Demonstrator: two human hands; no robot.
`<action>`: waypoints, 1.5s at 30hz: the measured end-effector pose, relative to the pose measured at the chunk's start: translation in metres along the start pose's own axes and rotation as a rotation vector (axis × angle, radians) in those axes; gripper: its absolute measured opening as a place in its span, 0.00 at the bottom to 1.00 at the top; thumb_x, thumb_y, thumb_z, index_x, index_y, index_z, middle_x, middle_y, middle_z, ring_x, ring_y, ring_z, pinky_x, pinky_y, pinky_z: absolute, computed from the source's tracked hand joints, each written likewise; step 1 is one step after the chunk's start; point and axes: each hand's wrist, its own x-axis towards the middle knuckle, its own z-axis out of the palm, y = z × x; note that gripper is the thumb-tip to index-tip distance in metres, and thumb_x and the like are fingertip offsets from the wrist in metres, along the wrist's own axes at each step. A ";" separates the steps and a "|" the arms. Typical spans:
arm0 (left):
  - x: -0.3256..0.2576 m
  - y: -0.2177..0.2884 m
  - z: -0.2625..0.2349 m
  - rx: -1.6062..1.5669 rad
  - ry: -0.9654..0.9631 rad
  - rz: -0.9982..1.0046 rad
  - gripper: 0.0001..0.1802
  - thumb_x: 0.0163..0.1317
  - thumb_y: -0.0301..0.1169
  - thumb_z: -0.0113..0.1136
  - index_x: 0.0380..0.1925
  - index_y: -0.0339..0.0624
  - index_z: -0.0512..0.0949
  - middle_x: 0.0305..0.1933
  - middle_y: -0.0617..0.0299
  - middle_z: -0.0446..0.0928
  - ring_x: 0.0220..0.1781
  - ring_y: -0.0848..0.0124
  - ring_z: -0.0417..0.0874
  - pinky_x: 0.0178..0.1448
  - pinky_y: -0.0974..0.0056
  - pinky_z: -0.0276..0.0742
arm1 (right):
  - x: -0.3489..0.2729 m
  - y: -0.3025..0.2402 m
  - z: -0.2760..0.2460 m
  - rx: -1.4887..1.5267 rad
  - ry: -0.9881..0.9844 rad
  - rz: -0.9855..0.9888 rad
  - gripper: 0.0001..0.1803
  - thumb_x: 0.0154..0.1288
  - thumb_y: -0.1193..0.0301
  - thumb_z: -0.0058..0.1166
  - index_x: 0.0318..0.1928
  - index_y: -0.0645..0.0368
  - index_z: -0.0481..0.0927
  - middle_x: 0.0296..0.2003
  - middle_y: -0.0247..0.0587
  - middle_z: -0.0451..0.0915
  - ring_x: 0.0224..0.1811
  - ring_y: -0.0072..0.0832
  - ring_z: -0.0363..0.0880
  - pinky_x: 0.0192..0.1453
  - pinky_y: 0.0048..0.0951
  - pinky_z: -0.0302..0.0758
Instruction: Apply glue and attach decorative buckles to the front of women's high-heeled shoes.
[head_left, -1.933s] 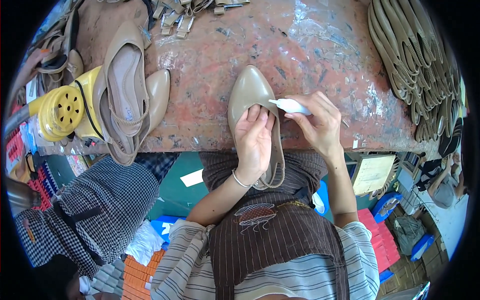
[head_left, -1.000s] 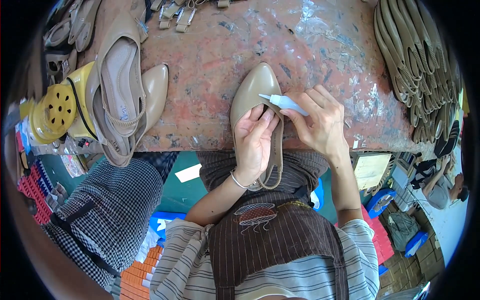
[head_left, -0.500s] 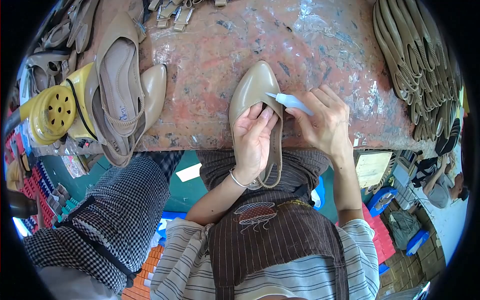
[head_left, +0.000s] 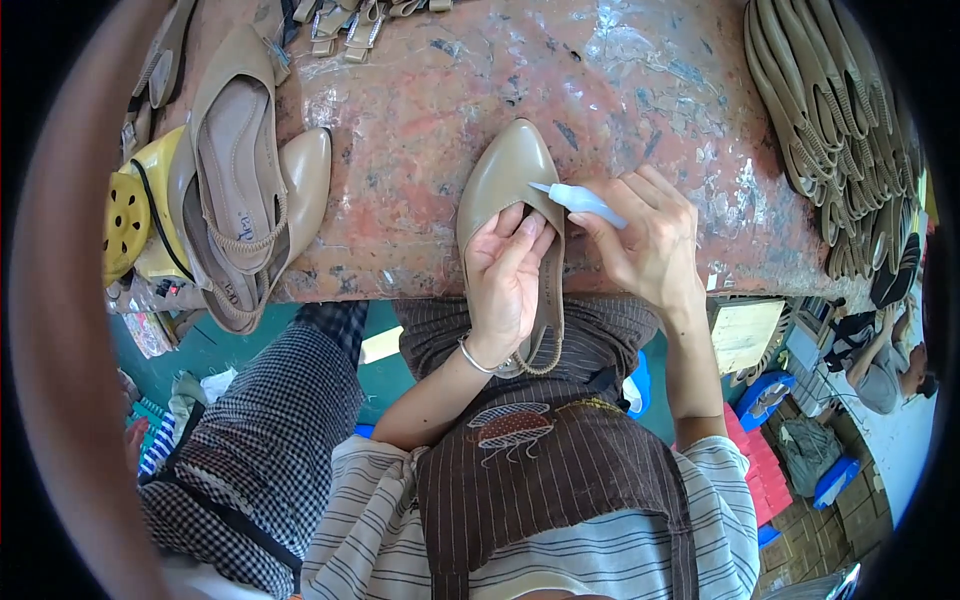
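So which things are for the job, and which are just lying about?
For the job:
beige shoe, in the left hand
white squeeze bottle, in the right hand

Seemingly just lying about:
grouped shoes at left
yellow thing with holes
small strap pieces at top
pile of beige footwear at right

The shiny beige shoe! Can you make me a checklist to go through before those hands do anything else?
1. Left hand has fingers tucked in the opening of the beige shoe: ok.
2. Right hand has a grip on the white bottle: ok.
3. Nozzle points toward the shoe: ok.
4. Nozzle touching the shoe: cannot tell.
5. Whole shoe over the table: not ok, its heel end sticks out past the near edge.
6. Shoes at the left kept apart from this one: ok.
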 end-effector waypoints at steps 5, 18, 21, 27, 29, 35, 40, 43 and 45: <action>-0.001 0.000 0.005 -0.020 0.054 -0.015 0.13 0.67 0.20 0.49 0.51 0.33 0.71 0.53 0.57 0.76 0.56 0.67 0.77 0.66 0.58 0.70 | -0.007 0.015 -0.003 0.180 0.037 0.067 0.10 0.52 0.72 0.65 0.37 0.59 0.83 0.28 0.38 0.82 0.29 0.30 0.77 0.33 0.29 0.74; 0.001 0.001 0.007 -0.065 0.144 -0.019 0.05 0.63 0.19 0.55 0.38 0.37 0.75 0.37 0.65 0.76 0.43 0.74 0.77 0.57 0.63 0.75 | -0.025 0.069 0.016 -0.014 0.381 0.269 0.21 0.64 0.78 0.53 0.57 0.63 0.68 0.58 0.48 0.75 0.66 0.40 0.67 0.66 0.35 0.65; -0.001 -0.001 0.002 -0.072 0.158 -0.023 0.05 0.63 0.20 0.56 0.39 0.36 0.75 0.37 0.64 0.76 0.43 0.73 0.77 0.57 0.63 0.75 | -0.036 0.040 0.022 -0.073 0.740 0.253 0.22 0.63 0.81 0.55 0.57 0.68 0.67 0.56 0.54 0.71 0.62 0.41 0.68 0.67 0.40 0.63; -0.004 -0.001 0.005 -0.068 0.177 -0.020 0.06 0.63 0.20 0.54 0.40 0.36 0.75 0.41 0.61 0.78 0.47 0.71 0.78 0.59 0.61 0.74 | 0.029 -0.009 0.022 0.138 0.436 0.019 0.15 0.55 0.84 0.56 0.44 0.61 0.78 0.44 0.47 0.77 0.44 0.39 0.76 0.52 0.38 0.73; -0.005 -0.001 0.003 -0.065 0.180 -0.008 0.06 0.63 0.20 0.54 0.40 0.36 0.76 0.42 0.61 0.78 0.48 0.70 0.78 0.59 0.60 0.74 | 0.087 0.002 0.045 0.078 0.433 -0.033 0.13 0.55 0.79 0.58 0.42 0.58 0.80 0.46 0.44 0.77 0.46 0.42 0.76 0.51 0.38 0.73; -0.006 -0.005 -0.005 -0.160 0.137 -0.040 0.06 0.63 0.21 0.55 0.40 0.35 0.77 0.43 0.58 0.79 0.49 0.66 0.80 0.63 0.54 0.72 | 0.164 0.044 0.075 -0.142 0.411 -0.075 0.12 0.56 0.75 0.58 0.42 0.57 0.81 0.41 0.44 0.77 0.44 0.44 0.75 0.49 0.40 0.73; -0.004 -0.002 -0.008 -0.146 0.154 -0.076 0.06 0.63 0.22 0.56 0.40 0.36 0.77 0.41 0.59 0.80 0.48 0.66 0.80 0.62 0.54 0.73 | 0.104 0.042 0.060 -0.010 0.339 0.118 0.08 0.62 0.75 0.54 0.41 0.58 0.81 0.32 0.42 0.76 0.33 0.38 0.75 0.37 0.34 0.73; -0.004 -0.003 -0.013 -0.162 0.101 -0.091 0.07 0.63 0.24 0.57 0.40 0.35 0.77 0.41 0.58 0.80 0.50 0.67 0.81 0.61 0.56 0.74 | 0.046 0.021 0.038 0.604 0.245 0.454 0.08 0.65 0.77 0.52 0.43 0.62 0.81 0.26 0.35 0.76 0.23 0.21 0.73 0.27 0.22 0.70; -0.005 0.001 -0.009 -0.108 0.169 -0.088 0.07 0.64 0.24 0.56 0.41 0.35 0.77 0.43 0.57 0.80 0.51 0.66 0.81 0.60 0.58 0.75 | 0.023 0.002 0.030 0.753 0.183 0.504 0.08 0.65 0.78 0.52 0.43 0.63 0.81 0.27 0.34 0.77 0.24 0.17 0.73 0.27 0.20 0.70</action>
